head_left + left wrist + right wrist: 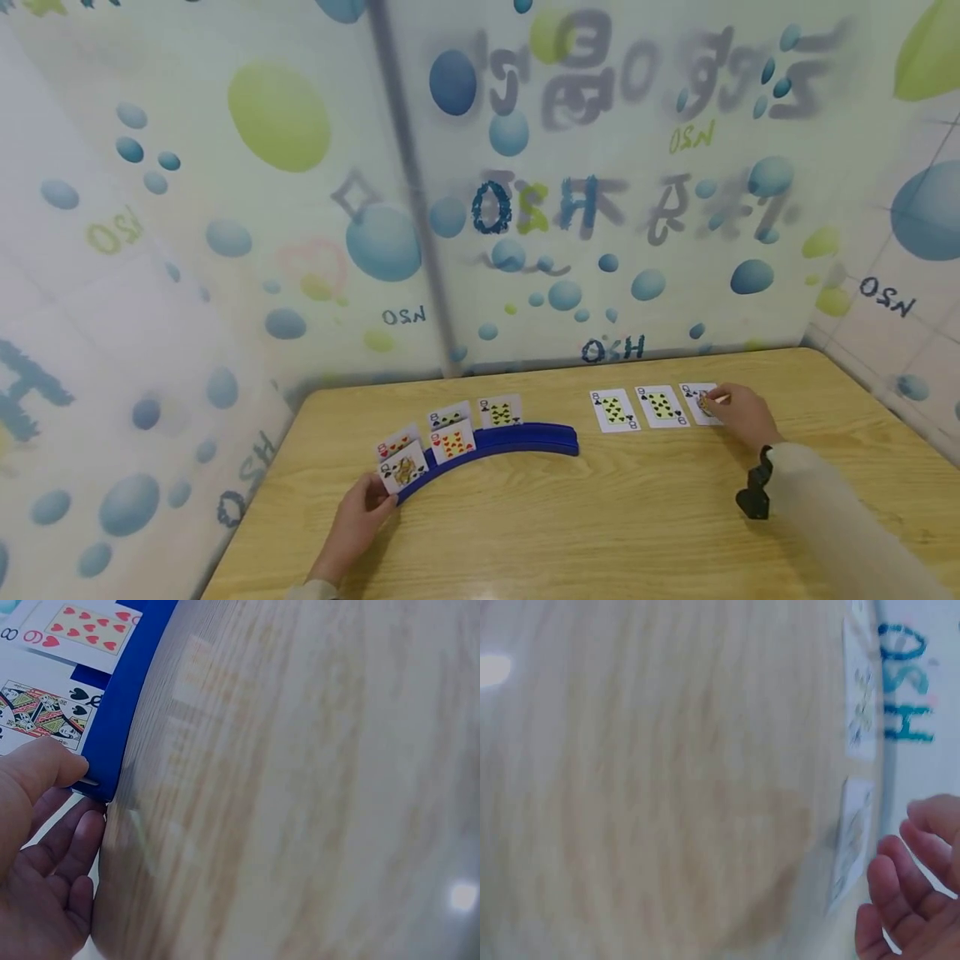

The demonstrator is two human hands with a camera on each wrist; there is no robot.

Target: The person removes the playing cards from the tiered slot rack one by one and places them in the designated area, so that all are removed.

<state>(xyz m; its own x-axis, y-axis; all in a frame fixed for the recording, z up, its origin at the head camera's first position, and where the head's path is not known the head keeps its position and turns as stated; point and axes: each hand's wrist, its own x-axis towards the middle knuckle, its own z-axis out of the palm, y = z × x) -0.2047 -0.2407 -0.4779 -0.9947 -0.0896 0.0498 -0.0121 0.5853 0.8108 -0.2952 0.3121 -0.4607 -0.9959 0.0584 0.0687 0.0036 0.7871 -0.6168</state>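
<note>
A curved blue card holder [525, 436] stands on the table with playing cards in two rows. The queen of spades [405, 468] and the nine of hearts [453, 442] are in front; a red eight [398, 442] and two black-suit cards stand behind. My left hand [356, 520] grips the holder's left end, thumb by the queen's lower corner in the left wrist view. My right hand [744, 414] hovers at a black queen card [699, 395] lying on the table. Its fingers look loosely bent and apart from the card in the right wrist view.
A black eight [615, 410] and a black nine [662, 406] lie face up left of that queen. The wooden table [570, 533] meets a patterned wall [480, 275] at its back edge. A black band [756, 487] circles my right wrist.
</note>
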